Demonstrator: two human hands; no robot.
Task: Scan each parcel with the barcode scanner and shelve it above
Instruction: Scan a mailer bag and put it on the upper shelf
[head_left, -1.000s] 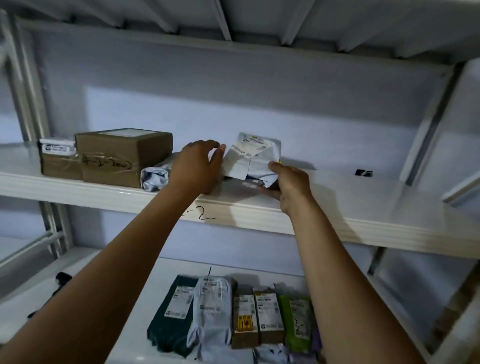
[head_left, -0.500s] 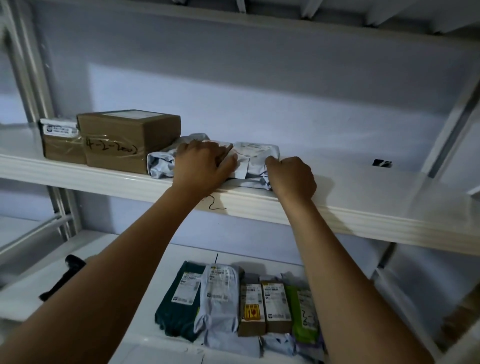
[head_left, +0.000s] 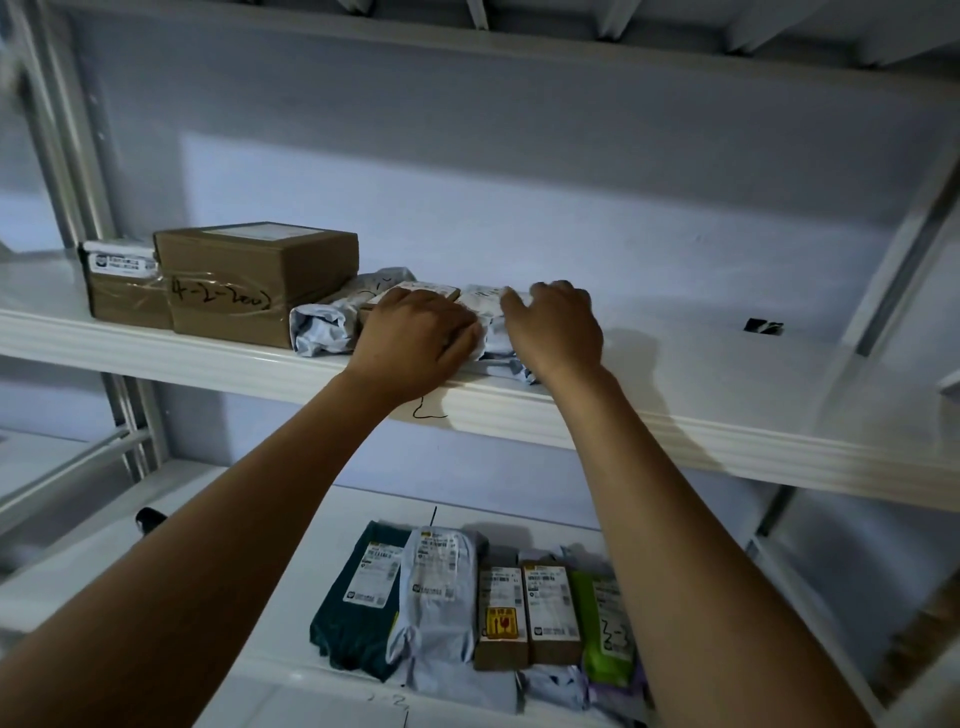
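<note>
Upper shelf (head_left: 727, 395), white metal, spanning the full width; front lip marked by hand with a "2" near centre. Lower shelf (head_left: 249, 525), white, below and nearer.

On the upper shelf, far left: large brown carton (head_left: 254, 283) with handwritten "4-2-200" on its taped front; just left of it and touching, a smaller brown box (head_left: 122, 291) with a white label on top.

Right of the carton: grey poly parcel (head_left: 324, 325), lying flat, touching the carton's right side. Next right, a flat brown box (head_left: 415, 292), largely hidden under the left hand. Next right, the white-grey poly parcel (head_left: 491, 325), lying flat on the shelf with its near end at the shelf's lip.

Left hand (head_left: 415, 343): palm down, fingers curled, resting over the flat brown box and against the left side of the white-grey poly parcel. Right hand (head_left: 556, 332): palm down, fingers loosely spread, laid on that parcel's right side. Parcel between the 2 hands; nothing pinched.

Lower shelf, near centre: row of 5 parcels (head_left: 467, 608), side by side, labels up. Small black item (head_left: 762, 326) on the upper shelf, well right of the hands; identity cannot be told.
</note>
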